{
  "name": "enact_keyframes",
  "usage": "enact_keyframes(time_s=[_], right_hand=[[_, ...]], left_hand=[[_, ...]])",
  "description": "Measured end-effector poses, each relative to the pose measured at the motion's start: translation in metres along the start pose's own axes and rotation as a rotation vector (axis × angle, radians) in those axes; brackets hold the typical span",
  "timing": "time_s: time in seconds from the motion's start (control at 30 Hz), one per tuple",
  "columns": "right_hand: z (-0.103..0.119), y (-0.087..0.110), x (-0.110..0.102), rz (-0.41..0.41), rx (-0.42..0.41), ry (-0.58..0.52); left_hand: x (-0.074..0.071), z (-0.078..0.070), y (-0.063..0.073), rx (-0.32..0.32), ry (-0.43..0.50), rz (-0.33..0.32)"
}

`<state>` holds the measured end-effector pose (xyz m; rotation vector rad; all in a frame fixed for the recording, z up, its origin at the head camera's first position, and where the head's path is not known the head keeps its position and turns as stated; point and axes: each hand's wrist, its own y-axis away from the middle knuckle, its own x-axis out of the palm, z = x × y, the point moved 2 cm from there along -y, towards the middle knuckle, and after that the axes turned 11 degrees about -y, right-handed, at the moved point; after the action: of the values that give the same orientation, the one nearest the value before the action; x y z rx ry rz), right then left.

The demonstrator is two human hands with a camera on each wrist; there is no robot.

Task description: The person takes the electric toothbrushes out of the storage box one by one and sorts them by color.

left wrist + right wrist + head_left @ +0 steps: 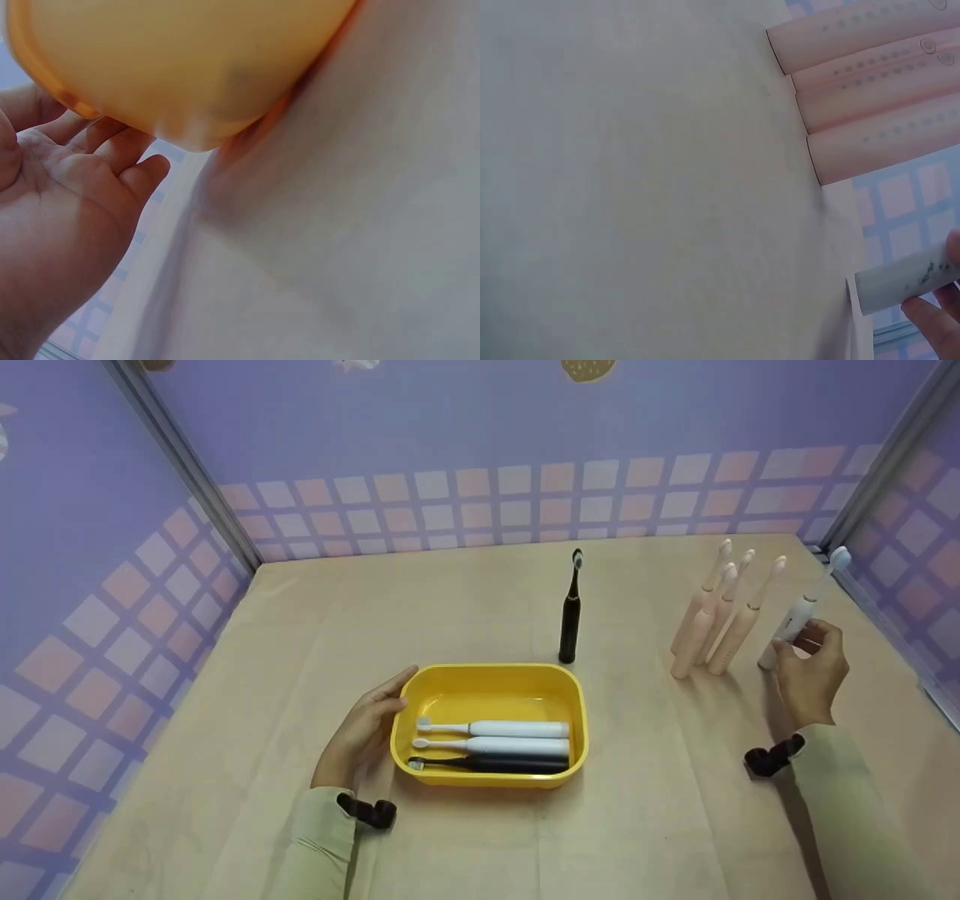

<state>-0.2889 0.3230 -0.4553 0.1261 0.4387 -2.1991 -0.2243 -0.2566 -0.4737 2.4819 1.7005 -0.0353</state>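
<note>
At the right, my right hand (814, 673) pinches an upright white electric toothbrush (793, 622) by its handle, between thumb and fingers. In the right wrist view the handle's lower end (900, 281) shows close to the tabletop. My left hand (367, 727) holds the left end of a yellow box (487, 675), its thumb at the rim and the other fingers along the outer wall. Inside the box lie two white electric toothbrushes (517, 729) and a black one (517, 763), side by side with heads to the left.
Several pink electric toothbrushes (694, 641) stand upright in a cluster just left of the held one. A black electric toothbrush (570, 626) stands alone behind the box's right end. Patterned walls (517, 502) border the cloth-covered table (375, 615).
</note>
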Motion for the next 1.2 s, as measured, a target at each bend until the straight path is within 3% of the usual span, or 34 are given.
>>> enact_keyframes(time_s=[0.23,0.53,0.87,1.2], right_hand=[[-0.007,-0.007,-0.003,0.000,0.073,0.000],[-0.008,-0.007,-0.004,0.032,0.102,0.003],[-0.009,-0.003,-0.007,0.031,0.080,-0.036],[-0.011,-0.003,-0.008,0.008,0.081,-0.057]], left_hand=[[0.003,-0.005,0.003,0.035,-0.006,0.001],[0.000,-0.001,0.000,0.052,0.009,0.016],[0.006,-0.009,0.003,-0.017,0.022,-0.029],[0.007,-0.011,0.004,-0.029,0.047,-0.036]])
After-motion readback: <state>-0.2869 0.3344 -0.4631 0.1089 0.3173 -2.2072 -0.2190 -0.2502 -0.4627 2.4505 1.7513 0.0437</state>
